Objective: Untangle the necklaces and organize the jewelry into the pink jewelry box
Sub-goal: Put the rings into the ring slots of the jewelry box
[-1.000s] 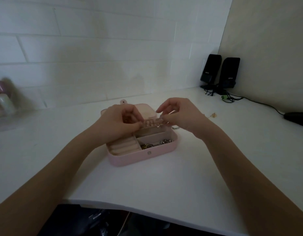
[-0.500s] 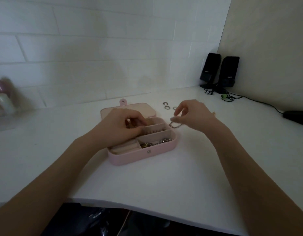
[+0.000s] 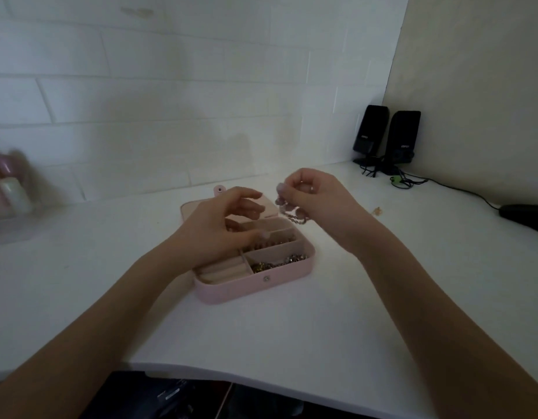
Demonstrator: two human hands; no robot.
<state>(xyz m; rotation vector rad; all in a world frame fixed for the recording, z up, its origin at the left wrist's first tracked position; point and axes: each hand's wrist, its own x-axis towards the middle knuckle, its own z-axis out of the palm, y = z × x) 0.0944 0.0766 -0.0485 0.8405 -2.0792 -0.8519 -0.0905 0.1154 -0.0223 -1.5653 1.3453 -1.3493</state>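
Pink jewelry box [image 3: 255,282] lies open on white counter [image 3: 291,328], tangled chains [image 3: 279,263] in its front right compartment; left hand [image 3: 213,231] hovers over the box, grip loosely spread and holding nothing; right hand [image 3: 316,198], just beyond the box, pinches a beaded bracelet [image 3: 295,214] that dangles from its fingers.

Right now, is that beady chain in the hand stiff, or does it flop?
Probably floppy: the beaded chain droops in a loop below the right hand, which pinches it. It looks light, since fingers alone carry it. It may well swing or slip.
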